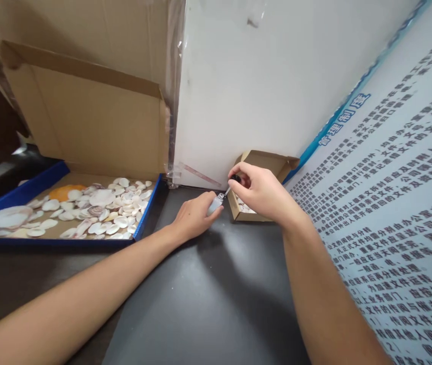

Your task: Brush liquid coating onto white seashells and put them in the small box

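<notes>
Tilted in my left hand (196,215) is a small clear bottle (214,204) with whitish contents, its mouth pointing up and right. My right hand (251,185) pinches a black brush cap (235,178), whose thin stem slants down to the bottle's mouth. Whether the tip is inside the neck I cannot tell. Just behind and below my right hand stands a small open cardboard box (234,209), with pale pieces that look like shells partly hidden in it.
To the left, a large blue-rimmed box (158,195) with its lid raised holds many shells (102,197). A dark grey mat (185,304) covers the table in front of me. A white board (261,76) stands behind, and a printed poster (398,203) rises along the right.
</notes>
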A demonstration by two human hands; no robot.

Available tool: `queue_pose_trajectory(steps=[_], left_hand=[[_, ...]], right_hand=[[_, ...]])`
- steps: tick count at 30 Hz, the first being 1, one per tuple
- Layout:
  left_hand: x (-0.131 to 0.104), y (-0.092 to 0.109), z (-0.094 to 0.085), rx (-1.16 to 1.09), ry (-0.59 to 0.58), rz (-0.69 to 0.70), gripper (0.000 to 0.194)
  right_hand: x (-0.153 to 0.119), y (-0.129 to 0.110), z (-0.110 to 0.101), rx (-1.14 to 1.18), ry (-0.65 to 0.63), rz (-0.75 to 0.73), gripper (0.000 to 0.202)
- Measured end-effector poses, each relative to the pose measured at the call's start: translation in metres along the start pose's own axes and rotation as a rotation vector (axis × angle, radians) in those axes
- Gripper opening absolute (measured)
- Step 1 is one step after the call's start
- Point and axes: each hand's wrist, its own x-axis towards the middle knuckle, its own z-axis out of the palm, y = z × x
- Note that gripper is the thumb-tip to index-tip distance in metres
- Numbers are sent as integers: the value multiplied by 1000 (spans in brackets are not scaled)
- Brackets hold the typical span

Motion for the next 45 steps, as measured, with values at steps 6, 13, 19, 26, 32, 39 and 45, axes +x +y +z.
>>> queue_pose_trajectory(steps=[6, 13, 19, 26, 32, 39, 45], left_hand=[[-1, -2, 2, -30, 26, 42, 18], [-3, 2, 1, -28, 50, 66, 19], [-4, 3, 0, -45, 54, 103, 19], [-5, 4, 1, -67, 78, 126, 19], [-4, -1, 3, -113, 129, 96, 16], [-3, -3, 4, -151, 135, 116, 16], [-2, -2, 4, -114, 136, 113, 20]], right_hand=[[0, -2, 2, -4, 47, -18, 10], [3, 1, 12, -15, -80, -15, 13], [4, 2, 17, -70, -86, -53, 17], [5, 1, 18, -127, -60, -123, 17], [2, -6, 14, -86, -70, -177, 10], [1, -7, 10, -75, -117, -131, 7], [-3, -9, 2, -77, -136, -44, 9]])
